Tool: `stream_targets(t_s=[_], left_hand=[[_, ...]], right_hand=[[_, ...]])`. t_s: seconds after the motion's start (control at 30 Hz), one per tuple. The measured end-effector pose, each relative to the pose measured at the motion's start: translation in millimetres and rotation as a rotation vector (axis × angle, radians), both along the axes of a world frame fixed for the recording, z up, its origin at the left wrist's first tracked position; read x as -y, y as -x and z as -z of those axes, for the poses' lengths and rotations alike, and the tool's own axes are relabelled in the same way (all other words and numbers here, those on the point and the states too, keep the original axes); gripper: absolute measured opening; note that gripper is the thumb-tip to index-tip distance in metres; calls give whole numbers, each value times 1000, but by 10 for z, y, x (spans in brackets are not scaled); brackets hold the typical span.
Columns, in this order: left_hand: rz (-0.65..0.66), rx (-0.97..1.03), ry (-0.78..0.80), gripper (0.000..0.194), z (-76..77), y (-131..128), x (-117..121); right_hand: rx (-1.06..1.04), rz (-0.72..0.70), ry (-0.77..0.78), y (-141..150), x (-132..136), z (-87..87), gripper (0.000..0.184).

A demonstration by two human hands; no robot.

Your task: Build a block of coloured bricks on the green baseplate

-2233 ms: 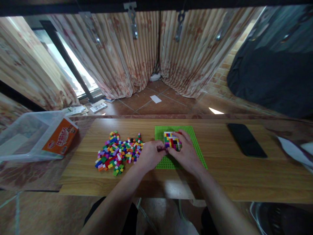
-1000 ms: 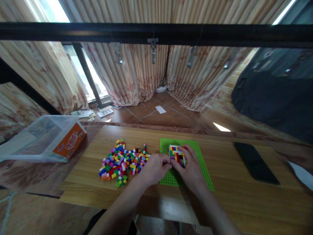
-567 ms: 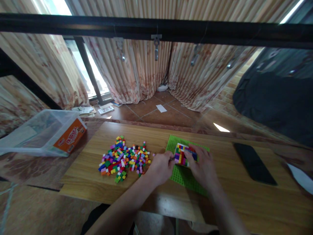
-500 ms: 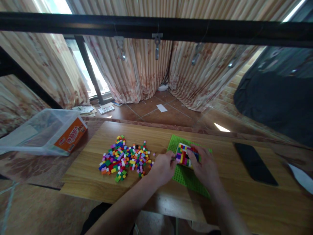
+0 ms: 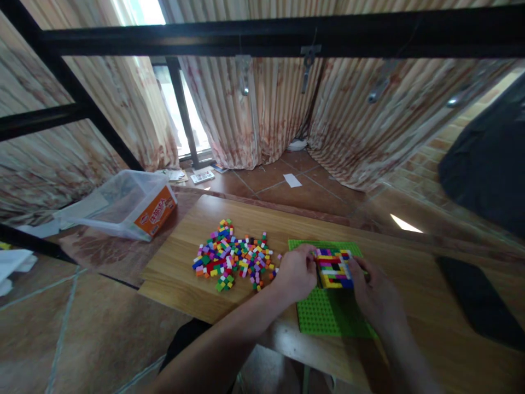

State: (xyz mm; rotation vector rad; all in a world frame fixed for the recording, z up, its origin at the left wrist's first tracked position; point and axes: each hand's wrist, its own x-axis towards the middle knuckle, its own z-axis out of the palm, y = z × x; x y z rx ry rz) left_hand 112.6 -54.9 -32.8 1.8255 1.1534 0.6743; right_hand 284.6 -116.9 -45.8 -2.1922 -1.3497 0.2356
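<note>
A multicoloured toy-brick build point(image 5: 334, 268), made of many small bricks in rows with a few dark gaps, is over the green studded baseplate point(image 5: 324, 314). My left hand point(image 5: 299, 272) is closed at the build's left edge, its fingertips pressed together against it. On the opposite edge my right hand point(image 5: 376, 290) grips the build, thumb on the near side and fingers curled behind. Whether the build rests on the baseplate or is raised off it, I cannot tell. A loose heap of small coloured bricks point(image 5: 233, 254) lies left of my left hand.
The wooden table point(image 5: 176, 284) carries everything. A dark flat slab point(image 5: 479, 295) lies on its right side. Beyond the left edge stands a clear plastic bin point(image 5: 118, 205) with an orange label. A black metal bar point(image 5: 262, 38) crosses above, in front of curtains point(image 5: 254, 120).
The view has swung to the left, so the scene sits further right. The brick build has turned between my hands, and my right hand has moved from over its top to its right edge.
</note>
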Motion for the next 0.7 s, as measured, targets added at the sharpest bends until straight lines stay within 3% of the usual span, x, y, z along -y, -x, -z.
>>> stream_targets(t_s=[0.3, 0.7], left_hand=[[53, -71, 4, 37, -79, 93, -36], [2, -222, -68, 36, -165, 227, -57]], right_hand=[[51, -6, 23, 115, -16, 63, 72], [10, -26, 3, 389, -121, 18, 69]])
